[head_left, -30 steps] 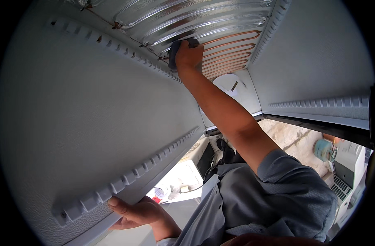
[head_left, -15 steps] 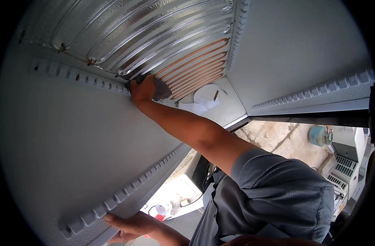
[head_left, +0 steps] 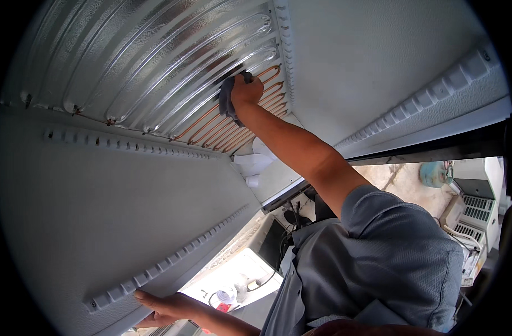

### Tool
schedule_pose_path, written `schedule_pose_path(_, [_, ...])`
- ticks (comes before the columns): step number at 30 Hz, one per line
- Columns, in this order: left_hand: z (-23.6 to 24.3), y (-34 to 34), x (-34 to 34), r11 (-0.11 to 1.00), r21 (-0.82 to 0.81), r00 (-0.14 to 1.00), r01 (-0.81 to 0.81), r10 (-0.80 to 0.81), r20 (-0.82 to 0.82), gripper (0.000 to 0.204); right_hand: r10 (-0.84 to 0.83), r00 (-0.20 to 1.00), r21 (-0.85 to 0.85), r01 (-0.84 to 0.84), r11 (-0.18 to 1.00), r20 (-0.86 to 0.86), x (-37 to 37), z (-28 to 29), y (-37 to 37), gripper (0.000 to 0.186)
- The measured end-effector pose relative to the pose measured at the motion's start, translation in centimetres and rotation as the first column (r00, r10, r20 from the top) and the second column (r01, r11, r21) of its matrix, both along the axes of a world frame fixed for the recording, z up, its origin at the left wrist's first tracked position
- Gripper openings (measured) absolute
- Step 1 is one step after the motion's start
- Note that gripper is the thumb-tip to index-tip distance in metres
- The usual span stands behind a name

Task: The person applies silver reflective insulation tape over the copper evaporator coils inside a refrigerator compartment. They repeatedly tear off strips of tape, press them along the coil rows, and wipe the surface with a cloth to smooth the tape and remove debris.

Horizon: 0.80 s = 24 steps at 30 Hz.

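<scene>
Holding the dark cloth bunched up, my right hand is closed around it. The cloth pokes out on the left side of my fist, right up against it, and its long way seems to go across the pipes, not along them. My right hand is the near one; my left hand is well apart. The cloth is at the back panel, nearer its right edge than its left, where the silver stripes meet the bare copper pipes. White sheets lie past the pipes. My left hand is at the front edge of the left wall, thumb by a white bumpy strip. I can't tell if those fingers grip. Outside is a blue-green tank.
</scene>
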<state>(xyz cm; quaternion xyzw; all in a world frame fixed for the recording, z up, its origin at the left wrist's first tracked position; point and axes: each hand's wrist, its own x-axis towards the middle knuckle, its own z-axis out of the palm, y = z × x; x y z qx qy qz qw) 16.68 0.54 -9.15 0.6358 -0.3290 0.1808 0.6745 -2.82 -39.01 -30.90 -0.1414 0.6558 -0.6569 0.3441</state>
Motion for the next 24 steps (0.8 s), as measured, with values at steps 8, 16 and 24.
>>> schedule_pose_path(8, [-0.1,-0.8,-0.6,0.995,0.039,0.992,-0.091,0.088,0.087,0.081,-0.215,0.883,-0.064,0.207,0.976,-0.416,-8.7,-3.1,-4.1,0.026])
schedule_pose_path(16, [-0.3,-0.1,-0.5,0.982,0.081,0.985,-0.169,0.166,0.048,0.071,-0.171,0.881,-0.056,0.163,0.985,-0.441,-3.0,-2.4,-1.8,0.023])
schedule_pose_path(24, [-0.5,-0.6,-0.6,0.994,-0.003,0.994,-0.112,0.112,-0.01,0.08,0.084,0.942,0.015,-0.084,0.996,-0.325,9.3,-0.5,2.1,0.019])
